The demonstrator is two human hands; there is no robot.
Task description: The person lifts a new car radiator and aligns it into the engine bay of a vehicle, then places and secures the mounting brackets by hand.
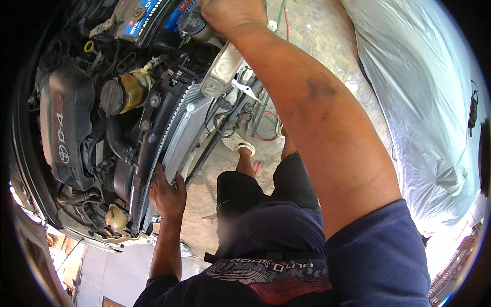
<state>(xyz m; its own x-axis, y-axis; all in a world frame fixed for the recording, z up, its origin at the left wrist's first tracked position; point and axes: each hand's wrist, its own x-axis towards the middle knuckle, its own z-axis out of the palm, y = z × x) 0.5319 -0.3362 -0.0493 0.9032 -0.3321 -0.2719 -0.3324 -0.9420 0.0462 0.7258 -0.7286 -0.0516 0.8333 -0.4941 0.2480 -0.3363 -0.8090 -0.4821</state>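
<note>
My left hand (168, 198) rests at the near part of a silver finned radiator (176, 130) with a black top tank, at the front of an open engine bay. Its fingers lie over the panel's edge and its thumb is on the outer side. My right hand (232, 15) is at the upper edge of the picture, beside a dark round cap (192, 22) on a grey filler neck. Its fingers are mostly cut off or hidden, so what they hold cannot be seen. Under that wrist is a pale metal bracket (223, 66).
A black engine cover (69, 128), a yellowed reservoir (132, 92) with a black cap and a battery (138, 23) fill the bay. A silver-grey sheet (419, 102) covers something large at the right. Red pliers-like handles (257, 168) lie on the concrete floor (319, 30).
</note>
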